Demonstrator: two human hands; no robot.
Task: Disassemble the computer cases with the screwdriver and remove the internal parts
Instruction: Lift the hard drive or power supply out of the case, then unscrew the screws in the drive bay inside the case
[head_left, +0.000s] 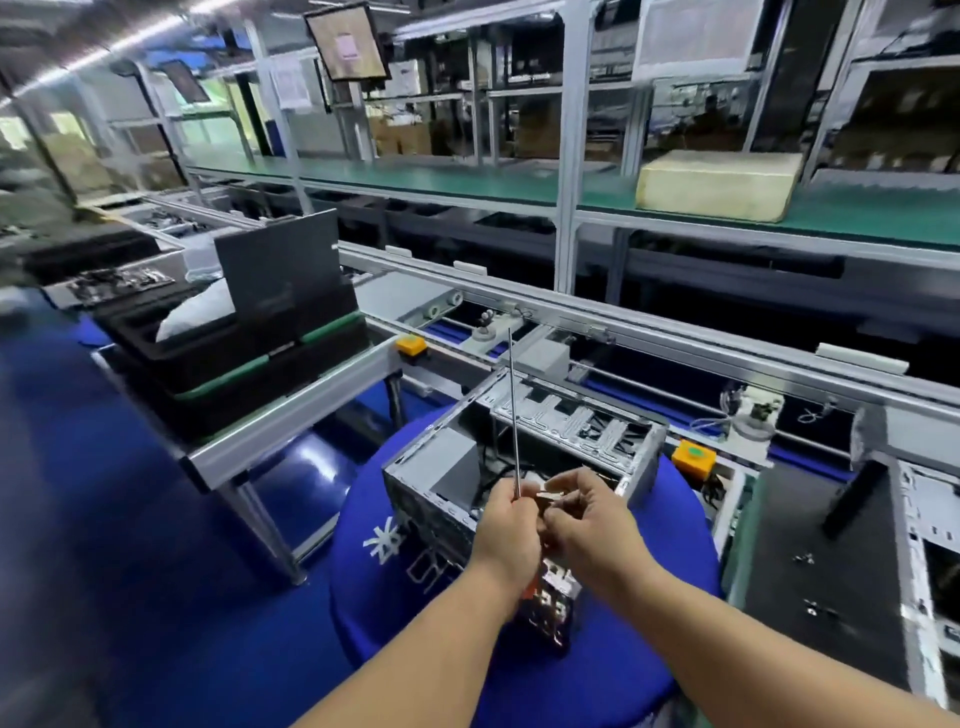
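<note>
An open grey computer case (524, 457) rests on a round blue cushion (395, 561) in front of me. My left hand (506, 525) grips a long thin screwdriver (513, 410), whose shaft points straight up above the case. My right hand (592, 514) pinches a small metal part (550, 493) right beside the left hand, over the case's near side. A grey power supply box (452, 462) and dark cables lie inside the case. The case's port panel (550, 608) shows below my wrists.
A conveyor line (623, 332) runs behind the case, with orange buttons (410, 345) (693, 457). Stacked black trays (234, 353) sit on a stand at left. Another case (930, 571) and loose screws on a dark mat (810, 582) are at right.
</note>
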